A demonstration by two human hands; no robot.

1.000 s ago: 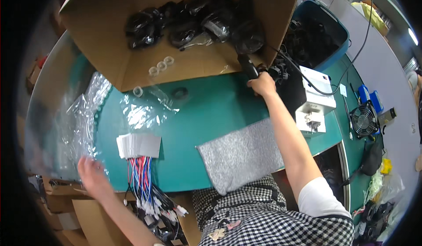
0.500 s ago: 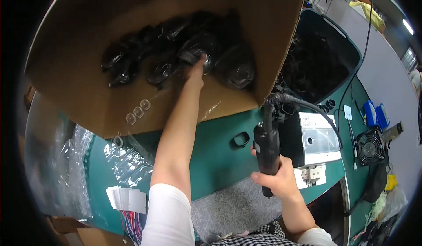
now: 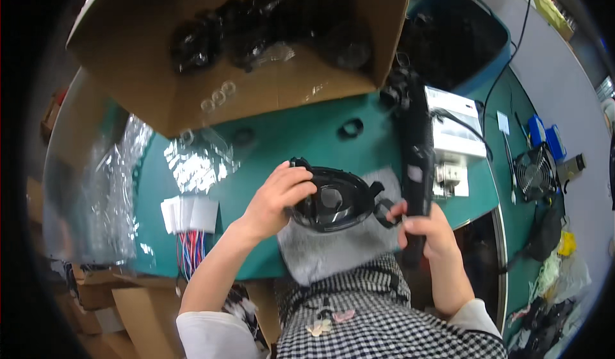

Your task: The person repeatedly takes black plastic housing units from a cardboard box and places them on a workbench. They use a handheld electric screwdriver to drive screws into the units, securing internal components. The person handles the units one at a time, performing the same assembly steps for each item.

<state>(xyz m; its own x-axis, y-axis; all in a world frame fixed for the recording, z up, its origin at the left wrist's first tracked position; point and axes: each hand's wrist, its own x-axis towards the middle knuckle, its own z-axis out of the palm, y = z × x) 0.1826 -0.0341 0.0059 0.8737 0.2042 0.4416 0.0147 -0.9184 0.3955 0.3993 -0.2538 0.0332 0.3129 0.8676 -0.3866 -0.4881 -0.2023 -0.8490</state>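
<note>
While the left hand [image 3: 272,199] pinches the left end of one black shell [image 3: 336,205], the right hand [image 3: 428,232] wraps round one black power tool [image 3: 418,163]. So the left grip is closed on the shell, and the right grip is full of tool. The right fingertips are also by one small black loop [image 3: 386,213] at the shell's right end; I cannot tell if they pinch it. The shell is up over one grey cloth [image 3: 314,256], near the front edge of the tabletop [image 3: 256,253].

If the left fingers go loose, the shell could slip and fall off that edge. The tool is long and close by, so a small turn could bump or scratch the shell.

At the back edge is one cardboard box [image 3: 182,112]. It has three clear rings [image 3: 219,96] in a row, and dark wrapped things [image 3: 256,32] too bunched to count. One more clear ring [image 3: 186,137] and two dark rings [image 3: 360,127] lie on the tabletop. One blue bin [image 3: 498,54] is at the back right corner, and one white machine [image 3: 458,138] is by the right edge.
</note>
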